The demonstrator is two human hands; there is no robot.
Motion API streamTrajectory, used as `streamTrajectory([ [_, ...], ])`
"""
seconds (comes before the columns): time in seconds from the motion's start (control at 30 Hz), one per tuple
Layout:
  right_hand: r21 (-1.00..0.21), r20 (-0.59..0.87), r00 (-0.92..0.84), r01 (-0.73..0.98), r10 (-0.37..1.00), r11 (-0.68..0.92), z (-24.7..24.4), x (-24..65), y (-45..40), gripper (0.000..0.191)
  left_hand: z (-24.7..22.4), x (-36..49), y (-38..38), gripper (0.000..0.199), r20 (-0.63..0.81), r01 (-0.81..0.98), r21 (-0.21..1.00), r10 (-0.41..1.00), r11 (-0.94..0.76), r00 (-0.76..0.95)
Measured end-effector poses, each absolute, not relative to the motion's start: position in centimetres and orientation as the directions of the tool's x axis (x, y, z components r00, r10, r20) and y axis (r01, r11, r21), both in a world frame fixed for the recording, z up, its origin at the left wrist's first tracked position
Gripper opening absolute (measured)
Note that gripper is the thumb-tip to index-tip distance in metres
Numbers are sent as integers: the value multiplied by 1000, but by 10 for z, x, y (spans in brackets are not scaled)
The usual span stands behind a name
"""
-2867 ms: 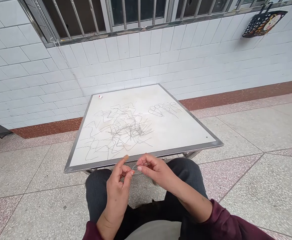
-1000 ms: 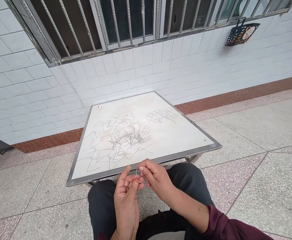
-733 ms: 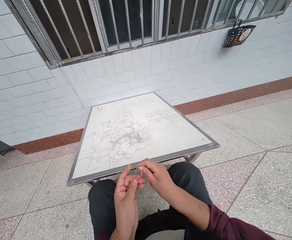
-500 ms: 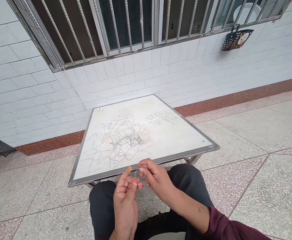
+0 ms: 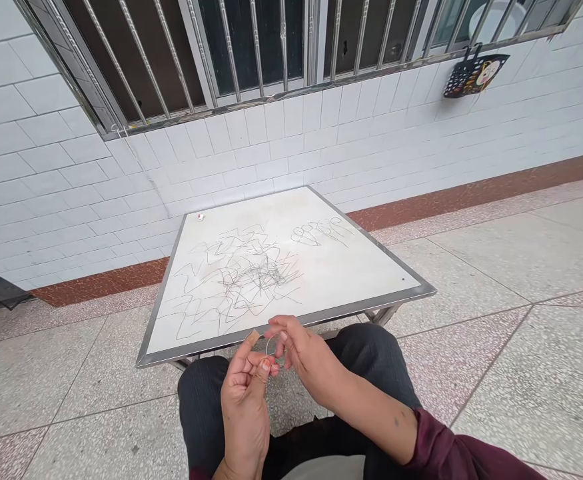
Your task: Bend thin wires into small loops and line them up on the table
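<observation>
Only the head view to go on, so here's my read: the thin wire point(image 5: 268, 345) is up in the air just off the near edge of the desk point(image 5: 341, 273), curved into a partial loop between both hands. Left hand point(image 5: 246, 400) has it pinched between thumb and a finger; right hand point(image 5: 308, 360) has its fingers curled around the loop's other side, but I honestly can't tell if they're clamped on it. Looks like the bending step to me. Loose strands point(image 5: 256, 270) are tangled over the desk's left half, and a row of looped pieces point(image 5: 316, 231) sits toward its far right. I'd say the next move calls for a steady left pinch while the right fingers bring the curve round, gently, since wire that fine probably kinks or springs easily.
</observation>
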State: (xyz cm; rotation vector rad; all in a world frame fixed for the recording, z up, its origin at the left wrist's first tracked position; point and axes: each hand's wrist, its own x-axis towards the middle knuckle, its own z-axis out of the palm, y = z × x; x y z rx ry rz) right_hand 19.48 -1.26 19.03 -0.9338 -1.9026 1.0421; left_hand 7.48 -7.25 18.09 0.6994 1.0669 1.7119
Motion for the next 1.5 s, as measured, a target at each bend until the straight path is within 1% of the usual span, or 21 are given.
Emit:
streamTrajectory([
  [0.1, -837, 293, -480, 290, 827, 465, 184, 196, -11, 52, 181, 75, -73, 45, -17, -406, 901, 924, -151, -383],
  [0.17, -814, 301, -501, 308, 811, 492, 184, 197, -10, 55, 180, 75, -74, 45, -7, -378, 913, 921, -154, -390],
  [0.23, -799, 319, -485, 324, 814, 506, 186, 197, -10, 48, 177, 75, -75, 44, 8, -351, 924, 923, -154, -385],
  [0.3, -803, 332, -443, 330, 833, 496, 189, 196, -11, 35, 175, 76, -75, 43, 15, -338, 930, 930, -148, -367],
  [0.37, -835, 326, -408, 299, 853, 462, 191, 194, -12, 21, 173, 77, -75, 41, 18, -340, 929, 934, -148, -356],
  [0.4, -860, 321, -393, 261, 862, 439, 192, 193, -13, 17, 173, 77, -74, 42, 17, -348, 925, 932, -153, -363],
  [0.53, -937, 327, -321, 17, 889, 350, 194, 192, -11, 21, 178, 75, -71, 50, -11, -404, 896, 899, -185, -437],
  [0.63, -957, 289, -278, -64, 916, 283, 193, 194, -7, 26, 183, 73, -69, 54, -23, -416, 887, 880, -201, -474],
  [0.73, -974, 227, -301, -75, 926, 214, 191, 194, -6, 27, 185, 72, -70, 54, -16, -398, 893, 868, -212, -497],
  [0.83, -981, 192, -335, -73, 922, 178, 191, 193, -8, 23, 185, 73, -73, 55, -10, -366, 910, 872, -194, -489],
  [1.03, -981, 192, -279, -22, 941, 193, 195, 197, -7, 17, 180, 73, -76, 54, 27, -232, 964, 918, -128, -396],
  [1.2, -986, 160, -337, -12, 928, 166, 194, 203, -5, 15, 177, 72, -79, 51, 49, -155, 980, 910, -123, -413],
  [1.27, -975, 197, -330, 32, 923, 219, 194, 204, -6, 15, 177, 71, -80, 50, 68, -118, 985, 902, -130, -426],
  [1.4, -889, 350, -310, 186, 884, 417, 197, 207, -9, 16, 179, 73, -82, 48, 99, -59, 989, 894, -138, -437],
  [1.5, -858, 397, -321, 203, 860, 472, 199, 208, -10, 20, 180, 77, -82, 48, 102, -31, 991, 893, -128, -439],
])
